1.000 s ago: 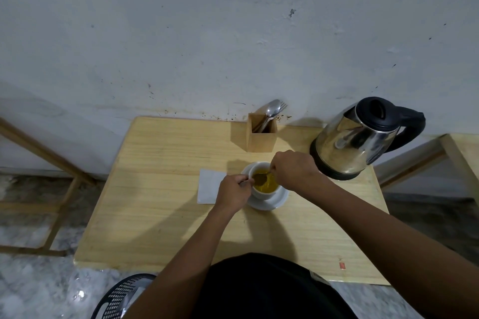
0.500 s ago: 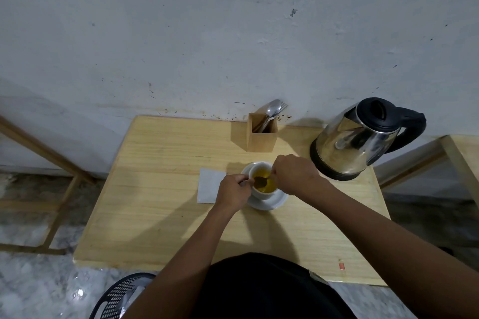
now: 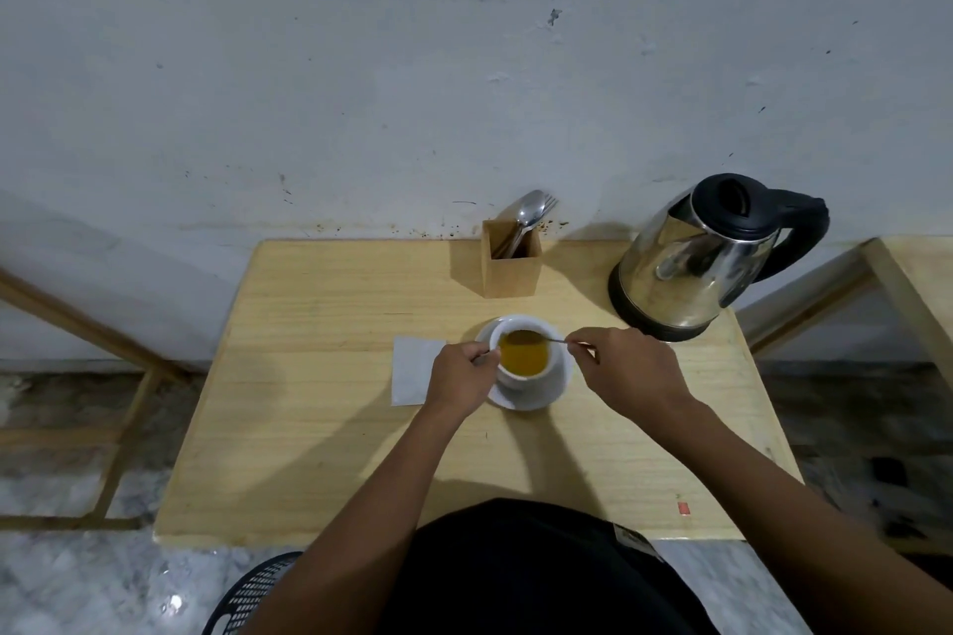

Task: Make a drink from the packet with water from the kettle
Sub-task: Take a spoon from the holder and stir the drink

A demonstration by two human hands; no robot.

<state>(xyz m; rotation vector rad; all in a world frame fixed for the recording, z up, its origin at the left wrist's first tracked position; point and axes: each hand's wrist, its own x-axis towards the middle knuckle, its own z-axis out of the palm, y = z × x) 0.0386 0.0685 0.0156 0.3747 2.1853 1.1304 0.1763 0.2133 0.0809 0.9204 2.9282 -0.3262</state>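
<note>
A white cup [image 3: 531,379] full of yellow-orange drink stands on a white saucer [image 3: 554,389] in the middle of the wooden table [image 3: 319,407]. My left hand [image 3: 456,376] pinches the cup's handle on its left side. My right hand [image 3: 626,366], to the right of the cup, holds a spoon [image 3: 541,337] by the end of its handle; the bowl of the spoon rests over the far rim of the cup. The steel kettle [image 3: 691,263] with black lid and handle stands at the back right. A white packet or paper [image 3: 412,369] lies flat left of the saucer.
A wooden cutlery holder [image 3: 510,268] with a spoon and fork stands against the wall behind the cup. A wooden frame [image 3: 118,376] stands on the floor at left, another table [image 3: 923,284] at right. A black mesh basket [image 3: 247,598] sits by the near table edge.
My right hand has drawn back to the right of the cup, lifting the spoon from the drink to the far rim. The left hand stays on the handle.
</note>
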